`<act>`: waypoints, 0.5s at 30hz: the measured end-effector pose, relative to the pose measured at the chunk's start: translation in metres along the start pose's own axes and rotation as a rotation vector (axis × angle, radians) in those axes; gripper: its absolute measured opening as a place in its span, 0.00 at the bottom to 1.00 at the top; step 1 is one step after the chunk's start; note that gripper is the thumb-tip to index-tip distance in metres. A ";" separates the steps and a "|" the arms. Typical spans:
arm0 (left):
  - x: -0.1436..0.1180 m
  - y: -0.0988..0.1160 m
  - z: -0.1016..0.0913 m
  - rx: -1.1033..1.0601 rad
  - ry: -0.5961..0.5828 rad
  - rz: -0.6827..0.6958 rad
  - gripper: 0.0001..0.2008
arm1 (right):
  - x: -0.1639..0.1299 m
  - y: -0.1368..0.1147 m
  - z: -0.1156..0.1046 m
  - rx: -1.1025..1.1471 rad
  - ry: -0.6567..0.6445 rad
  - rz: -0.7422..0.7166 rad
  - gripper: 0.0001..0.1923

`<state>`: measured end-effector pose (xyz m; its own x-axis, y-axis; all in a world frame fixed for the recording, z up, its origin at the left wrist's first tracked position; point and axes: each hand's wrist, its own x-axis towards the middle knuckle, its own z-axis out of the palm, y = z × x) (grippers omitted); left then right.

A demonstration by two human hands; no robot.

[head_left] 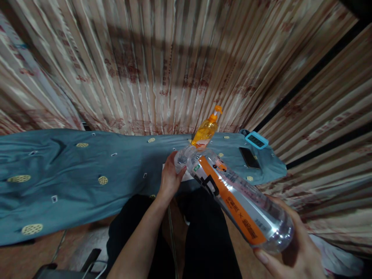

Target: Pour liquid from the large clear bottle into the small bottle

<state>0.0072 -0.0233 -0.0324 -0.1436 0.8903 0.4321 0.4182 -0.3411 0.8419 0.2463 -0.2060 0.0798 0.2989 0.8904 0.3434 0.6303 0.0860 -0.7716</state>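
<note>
My right hand (303, 244) is wrapped around the base end of a large clear plastic bottle (235, 201) with an orange and silver label. The bottle lies tilted, its top end pointing left and away from me. In my left hand (169, 178) is a small clear plastic cup (180, 158), right against the bottle's top end. Whether liquid passes between them I cannot make out. Just behind them stands a pump bottle (205, 132) of yellow-orange liquid with an orange pump head. Part of a white paper (187, 175) shows beneath my left hand.
A teal cloth (124, 162) with pineapple prints covers the long, narrow surface before me. On its right side are a dark phone (249, 158) and a blue-framed digital clock (256, 140). A pleated, patterned curtain (151, 69) hangs behind. My legs (209, 236) are below the front edge.
</note>
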 end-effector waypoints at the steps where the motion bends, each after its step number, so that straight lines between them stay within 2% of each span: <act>1: 0.000 0.000 0.000 -0.001 0.002 0.002 0.30 | 0.000 0.001 0.000 0.001 -0.004 -0.001 0.34; 9: 0.000 0.001 0.000 0.000 0.004 0.016 0.29 | 0.001 0.003 -0.003 -0.097 -0.014 -0.064 0.33; 12: -0.001 0.000 0.001 -0.002 0.017 0.026 0.29 | 0.000 0.000 -0.002 -0.103 -0.005 -0.041 0.35; 15: -0.001 -0.002 0.002 0.000 0.023 0.022 0.29 | 0.000 -0.004 0.001 -0.050 0.006 0.003 0.33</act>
<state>0.0083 -0.0228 -0.0350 -0.1552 0.8754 0.4579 0.4215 -0.3605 0.8321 0.2429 -0.2062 0.0817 0.3052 0.8877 0.3448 0.6643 0.0609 -0.7450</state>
